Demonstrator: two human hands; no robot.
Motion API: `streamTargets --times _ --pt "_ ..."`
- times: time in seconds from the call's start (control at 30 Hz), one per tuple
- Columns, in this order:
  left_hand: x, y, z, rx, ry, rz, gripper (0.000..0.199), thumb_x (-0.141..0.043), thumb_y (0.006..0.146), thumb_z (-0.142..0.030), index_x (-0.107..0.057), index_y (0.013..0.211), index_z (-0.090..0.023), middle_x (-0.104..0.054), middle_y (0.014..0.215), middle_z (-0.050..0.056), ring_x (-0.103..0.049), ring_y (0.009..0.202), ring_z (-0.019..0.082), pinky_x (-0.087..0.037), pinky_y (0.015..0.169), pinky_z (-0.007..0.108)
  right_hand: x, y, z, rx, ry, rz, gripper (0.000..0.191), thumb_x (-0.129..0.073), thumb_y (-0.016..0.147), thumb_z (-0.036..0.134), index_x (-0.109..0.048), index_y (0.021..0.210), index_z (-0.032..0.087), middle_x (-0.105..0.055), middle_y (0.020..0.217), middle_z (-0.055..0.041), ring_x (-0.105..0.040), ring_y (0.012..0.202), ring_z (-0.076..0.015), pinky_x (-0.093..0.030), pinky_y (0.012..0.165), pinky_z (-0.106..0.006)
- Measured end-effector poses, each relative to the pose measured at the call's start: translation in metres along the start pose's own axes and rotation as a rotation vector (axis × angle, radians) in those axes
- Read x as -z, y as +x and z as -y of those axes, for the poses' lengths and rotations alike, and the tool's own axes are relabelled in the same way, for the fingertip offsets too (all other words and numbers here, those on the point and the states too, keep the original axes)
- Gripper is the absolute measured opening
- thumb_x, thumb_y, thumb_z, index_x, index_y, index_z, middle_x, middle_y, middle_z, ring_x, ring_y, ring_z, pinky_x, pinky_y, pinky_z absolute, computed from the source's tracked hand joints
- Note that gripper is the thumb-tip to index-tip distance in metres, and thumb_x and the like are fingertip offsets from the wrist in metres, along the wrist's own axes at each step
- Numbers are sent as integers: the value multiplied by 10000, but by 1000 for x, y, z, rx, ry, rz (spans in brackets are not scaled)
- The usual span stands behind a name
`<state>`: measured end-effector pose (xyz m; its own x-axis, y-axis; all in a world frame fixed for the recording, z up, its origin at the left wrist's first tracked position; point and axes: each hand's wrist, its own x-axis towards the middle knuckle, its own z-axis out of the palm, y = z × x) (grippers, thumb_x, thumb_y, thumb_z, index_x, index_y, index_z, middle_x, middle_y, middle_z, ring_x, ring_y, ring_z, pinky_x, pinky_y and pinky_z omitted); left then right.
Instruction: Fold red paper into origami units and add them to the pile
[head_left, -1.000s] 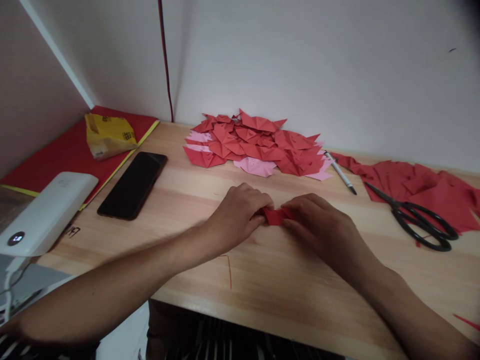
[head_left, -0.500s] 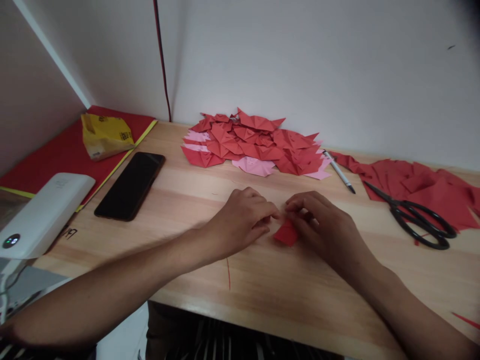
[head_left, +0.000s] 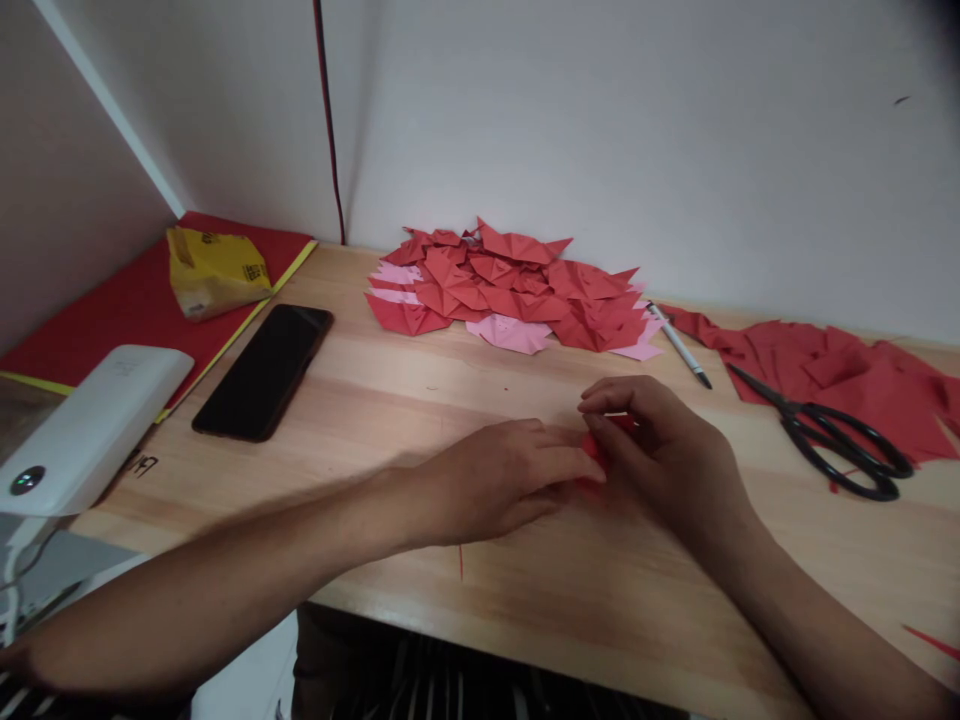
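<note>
A small piece of red paper (head_left: 619,424) is between my hands over the wooden table, mostly covered by fingers. My right hand (head_left: 660,435) pinches it between thumb and fingers from the right. From the left, my left hand (head_left: 517,475) reaches its fingertips to the paper's lower left part; its thumb is hidden under the hand, so its hold cannot be made out. Behind them, folded red and pink paper pieces (head_left: 517,290) lie heaped against the wall.
A white pen (head_left: 679,345), black scissors (head_left: 847,445) and red sheets (head_left: 847,380) lie at the right. On the left are a black phone (head_left: 262,372), a white power bank (head_left: 97,425) and a yellow packet (head_left: 217,272) on a red folder (head_left: 97,280).
My left hand has moved right and down, onto the red paper. My right hand has shifted slightly right, and the paper is now more covered.
</note>
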<state>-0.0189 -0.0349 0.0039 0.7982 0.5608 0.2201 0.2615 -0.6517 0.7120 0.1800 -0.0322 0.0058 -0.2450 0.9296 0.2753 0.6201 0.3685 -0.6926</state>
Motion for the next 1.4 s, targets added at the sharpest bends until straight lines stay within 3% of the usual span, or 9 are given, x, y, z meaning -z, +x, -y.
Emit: streamTargets --times 0.13,0.27,0.4,0.5,0.63,0.83,1.0,1.2,1.4 --pt "3 0 0 65 -42 -35 143 -526 836 -106 -636 900 -170 -664 931 34 -580 906 150 -418 838 262 1 0 1 -39 48 15 84 -522 865 268 -593 886 227 -628 979 -58 -616 931 -193 -522 684 -286" --pt "10 2 -1 274 -240 -154 163 -507 783 -67 -633 830 -159 -658 812 13 -588 753 121 -440 704 230 1 -1 -1 -71 55 41 118 -524 864 290 -609 912 223 -647 1015 -63 -620 954 -204 -509 712 -300" --pt "16 6 2 455 -502 -266 75 -538 742 -87 -590 760 -138 -582 696 -9 -530 616 82 -396 559 186 2 -2 0 -153 126 89 166 -515 878 332 -603 963 220 -655 1055 -59 -641 704 -141 -506 645 -291" --pt "17 8 7 475 -654 -307 118 -533 696 -36 -545 758 -136 -552 658 -24 -526 586 69 -398 553 181 4 -3 3 -193 117 120 174 -517 879 345 -608 962 222 -668 1050 -51 -614 599 -114 -493 599 -285" --pt "14 8 12 457 -859 -324 179 -524 682 -15 -471 790 -147 -603 752 13 -609 653 103 -486 619 237 5 -3 3 -176 104 123 150 -533 865 319 -621 943 227 -680 1013 -45 -646 772 -163 -505 662 -288" --pt "7 6 9 511 -921 -164 521 -597 654 8 -407 1099 -186 -627 857 32 -645 721 138 -523 688 315 3 -1 -2 -135 136 72 153 -533 865 305 -649 940 240 -683 985 -39 -641 911 -182 -510 767 -299" --pt "-1 5 -2 539 -936 -125 665 -767 663 -231 -400 1216 -191 -622 898 55 -641 741 148 -519 691 321 2 0 2 -108 139 59 163 -515 874 289 -654 944 243 -672 1012 -37 -631 960 -185 -502 838 -327" --pt "-8 7 -3 604 -1179 -181 523 -681 769 -307 -375 1173 -177 -634 847 53 -670 652 169 -548 638 363 -5 -3 12 -75 181 21 156 -495 883 247 -644 930 247 -653 1080 -40 -616 1025 -189 -503 873 -342" --pt "-10 7 1 620 -1124 -223 464 -601 738 -100 -388 1147 -159 -644 770 27 -653 567 156 -520 530 275 -9 -6 18 -56 243 44 145 -487 890 206 -619 932 248 -632 1115 -47 -599 1062 -189 -495 895 -347"
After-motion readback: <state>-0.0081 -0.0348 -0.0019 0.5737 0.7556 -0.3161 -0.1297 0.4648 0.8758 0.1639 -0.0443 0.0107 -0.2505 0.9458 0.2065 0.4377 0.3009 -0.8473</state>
